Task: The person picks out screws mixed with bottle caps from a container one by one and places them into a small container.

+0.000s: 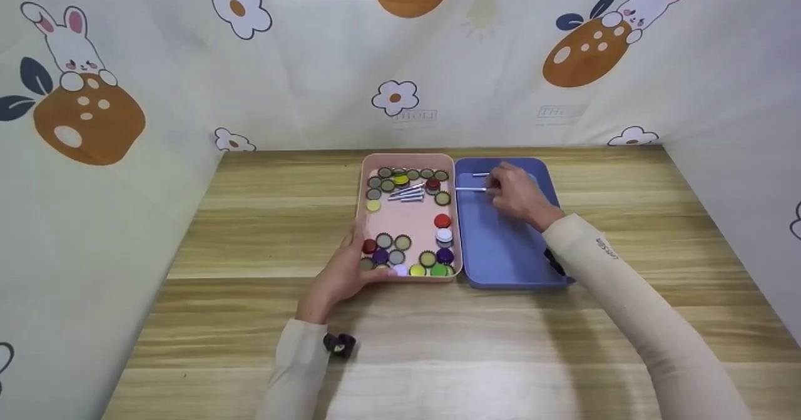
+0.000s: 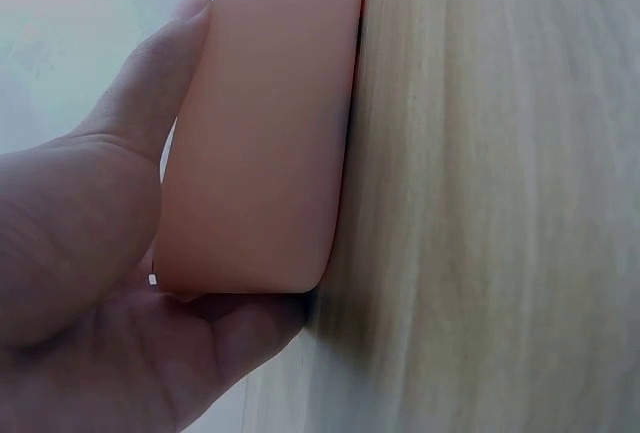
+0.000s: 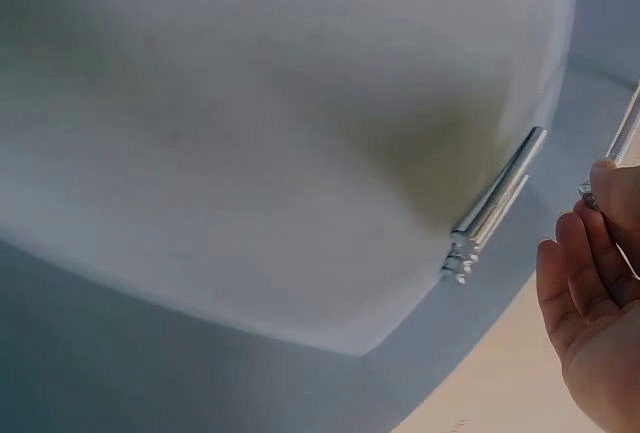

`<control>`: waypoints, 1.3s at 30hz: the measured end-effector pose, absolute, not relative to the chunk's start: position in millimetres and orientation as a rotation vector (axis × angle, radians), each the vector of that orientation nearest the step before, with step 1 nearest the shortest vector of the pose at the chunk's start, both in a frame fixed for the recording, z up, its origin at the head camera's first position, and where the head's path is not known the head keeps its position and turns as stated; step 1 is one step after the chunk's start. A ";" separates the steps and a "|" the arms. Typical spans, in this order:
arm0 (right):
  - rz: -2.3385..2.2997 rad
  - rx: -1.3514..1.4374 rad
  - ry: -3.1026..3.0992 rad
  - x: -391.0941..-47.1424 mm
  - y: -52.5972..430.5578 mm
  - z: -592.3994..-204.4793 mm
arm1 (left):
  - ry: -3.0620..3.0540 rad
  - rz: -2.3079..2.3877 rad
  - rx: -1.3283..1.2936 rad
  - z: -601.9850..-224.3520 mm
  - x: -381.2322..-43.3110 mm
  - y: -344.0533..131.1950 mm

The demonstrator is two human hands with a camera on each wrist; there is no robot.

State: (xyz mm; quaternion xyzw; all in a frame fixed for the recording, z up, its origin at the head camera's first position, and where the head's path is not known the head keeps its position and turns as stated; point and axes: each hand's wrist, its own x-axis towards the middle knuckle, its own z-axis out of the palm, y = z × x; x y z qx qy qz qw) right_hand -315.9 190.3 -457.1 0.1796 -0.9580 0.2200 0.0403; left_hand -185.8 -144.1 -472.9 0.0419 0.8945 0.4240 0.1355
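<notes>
My right hand (image 1: pixel 519 194) is over the back of the blue tray (image 1: pixel 500 245) and pinches a long silver screw (image 3: pixel 622 138) between thumb and fingertips. Its shaft points left, toward the pink tray (image 1: pixel 410 223). More silver screws (image 3: pixel 495 203) lie together on the blue tray's floor in the right wrist view. With thumb and fingers around the near left corner, my left hand (image 1: pixel 341 270) holds the pink tray. Inside that tray a small bundle of silver screws (image 1: pixel 408 193) lies toward the back, surrounded by bottle caps (image 1: pixel 402 242).
Both trays stand side by side on a wooden table (image 1: pixel 250 245), their rims touching or nearly so. Coloured and grey caps line the pink tray's edges, including a red cap (image 1: pixel 442 220) and a green cap (image 1: pixel 438 270). A patterned cloth (image 1: pixel 313 63) hangs behind the table.
</notes>
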 end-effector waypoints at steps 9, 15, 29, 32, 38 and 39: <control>0.701 0.514 -2.958 -315.6 196.1 -461.7 | 2.598 1.223 0.127 -472.9 -186.9 -145.8; 0.674 0.550 -2.928 -315.2 200.7 -464.8 | 2.620 1.190 0.120 -473.9 -186.9 -145.0; 0.646 0.474 -2.986 -315.6 211.2 -472.8 | 2.596 1.205 0.107 -473.4 -186.6 -143.8; 0.655 0.460 -3.003 -315.8 211.8 -474.5 | 2.596 1.203 0.112 -473.5 -185.8 -143.9; 0.645 0.467 -2.987 -316.4 212.0 -475.8 | 2.584 1.228 0.108 -473.8 -186.1 -143.1; 0.641 0.469 -2.982 -316.4 211.9 -475.7 | 2.582 1.232 0.104 -474.0 -186.4 -142.9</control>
